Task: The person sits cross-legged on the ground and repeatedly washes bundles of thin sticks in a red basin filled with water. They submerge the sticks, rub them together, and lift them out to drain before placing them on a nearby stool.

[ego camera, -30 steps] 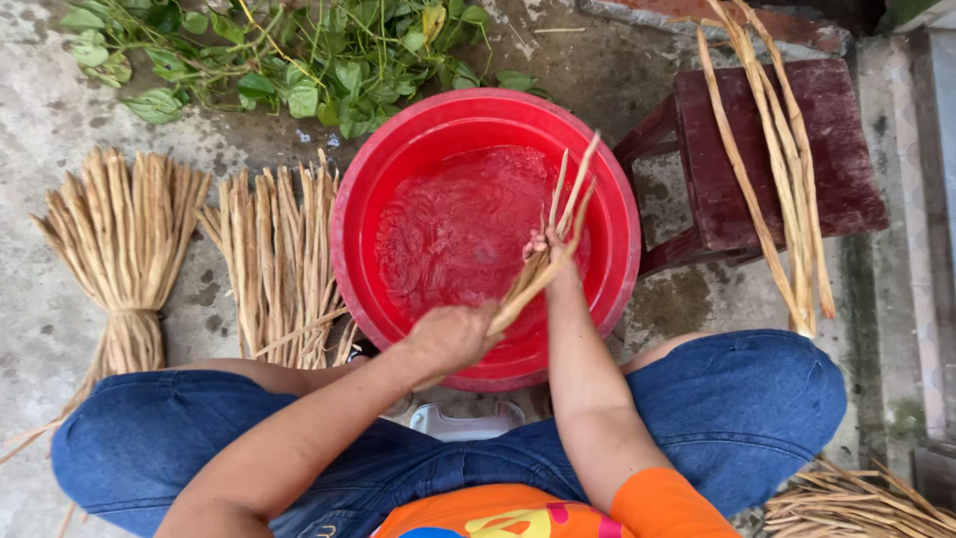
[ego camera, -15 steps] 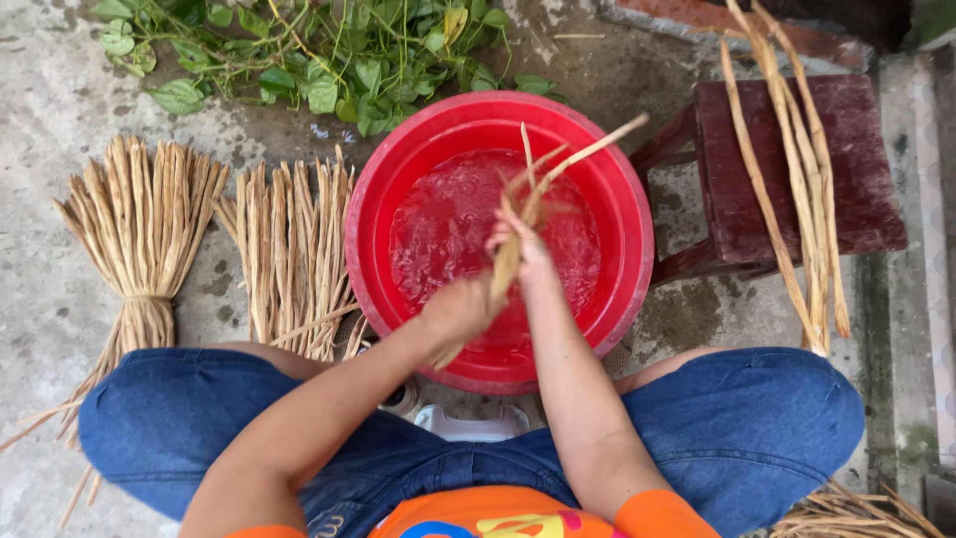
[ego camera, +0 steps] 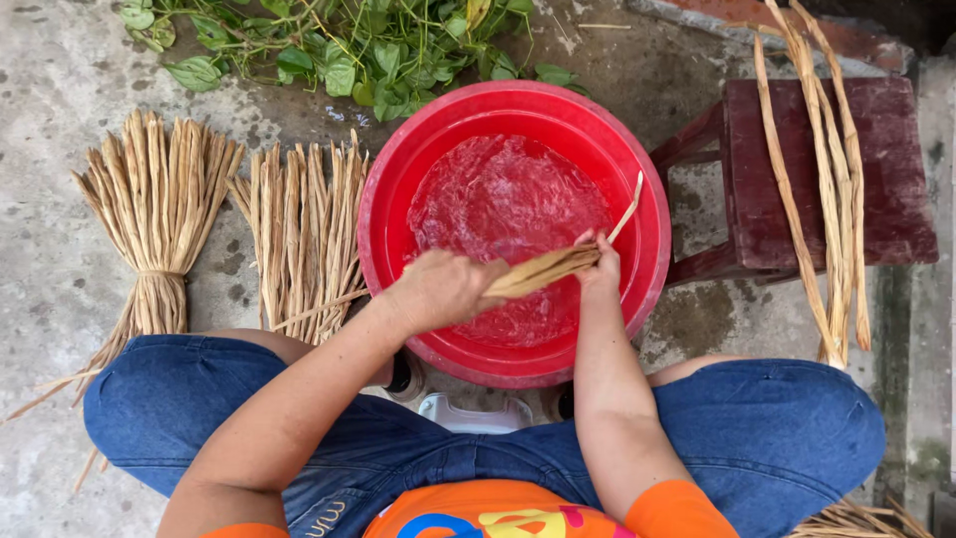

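A small sheaf of tan fibre strips is gripped at its near-left end by the left hand, whose fingers are closed around it. Its far-right part is pinched by the right hand, fingers closed on the strips. The sheaf is held just above the water in a red plastic basin; its long axis runs from near-left to far-right, almost level, and one loose strip end points up and to the right past the right hand.

One basin is seen, filled with rippled water. Two tied bundles of the same dry fibre are laid on the ground to the left: a fanned bundle at the far left, bound near its lower end, and a second bundle just beside the basin's left rim. One dark red wooden stool is placed to the right of the basin, and several long strips are draped across it, hanging over its near edge. More fibre is seen at the near right corner. A heap of green leafy stems is spread at the far side, beyond the basin.

The ground is rough grey concrete, damp around the basin, outdoors. The person is seated low, with blue denim knees spread on either side of the basin.
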`<action>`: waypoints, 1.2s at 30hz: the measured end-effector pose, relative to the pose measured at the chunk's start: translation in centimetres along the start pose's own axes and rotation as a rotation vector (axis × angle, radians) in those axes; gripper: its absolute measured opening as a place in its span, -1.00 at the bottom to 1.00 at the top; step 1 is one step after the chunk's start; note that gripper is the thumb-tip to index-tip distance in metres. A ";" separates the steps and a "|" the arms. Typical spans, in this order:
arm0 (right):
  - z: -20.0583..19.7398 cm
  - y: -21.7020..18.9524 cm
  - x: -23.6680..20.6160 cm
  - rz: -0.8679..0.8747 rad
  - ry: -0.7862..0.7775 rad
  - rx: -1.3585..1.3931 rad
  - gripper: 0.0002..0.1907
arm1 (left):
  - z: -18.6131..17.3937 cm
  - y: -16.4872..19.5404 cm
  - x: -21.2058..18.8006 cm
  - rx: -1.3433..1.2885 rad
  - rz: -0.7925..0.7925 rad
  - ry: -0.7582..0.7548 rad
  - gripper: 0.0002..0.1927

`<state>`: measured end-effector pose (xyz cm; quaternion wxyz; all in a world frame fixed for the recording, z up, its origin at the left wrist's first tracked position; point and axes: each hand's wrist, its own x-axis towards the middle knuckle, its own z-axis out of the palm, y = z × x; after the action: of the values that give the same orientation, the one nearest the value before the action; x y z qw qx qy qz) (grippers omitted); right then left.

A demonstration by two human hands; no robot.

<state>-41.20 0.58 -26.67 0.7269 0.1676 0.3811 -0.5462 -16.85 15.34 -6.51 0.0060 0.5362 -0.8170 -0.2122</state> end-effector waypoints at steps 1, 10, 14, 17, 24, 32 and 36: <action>-0.1 0.1 0.3 -0.006 0.041 0.046 -0.68 | 0.5 -0.9 0.3 -0.005 -0.050 -0.037 -0.61; 3.6 -1.6 -0.8 -0.296 -0.193 -0.318 -0.43 | 7.2 -11.5 1.0 -0.185 -0.421 -0.110 -0.50; 5.3 -1.4 -1.8 -0.331 -0.188 -0.466 -0.40 | 10.3 -11.8 2.4 -0.302 -0.563 -0.127 -0.51; 3.5 1.5 -1.8 -0.206 0.052 -0.766 -0.20 | 11.6 -12.6 3.8 -0.354 -0.688 -0.134 -0.48; -6.3 5.4 -3.7 -0.140 0.360 -1.084 -0.14 | 16.0 -11.9 6.1 -1.010 -1.015 0.130 -0.37; -2.5 12.2 -4.5 0.123 -0.209 -1.370 -0.14 | 23.1 -5.7 8.6 -0.802 -0.917 -0.168 -0.48; -3.9 10.5 -3.5 -0.041 -0.201 -1.712 -0.27 | 24.0 -7.1 8.3 -1.109 -0.874 -0.267 -0.58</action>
<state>-33.35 9.18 -28.46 0.6233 -0.4940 0.5986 -0.0960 -19.88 13.85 -32.64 0.0920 0.7018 -0.2933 -0.6426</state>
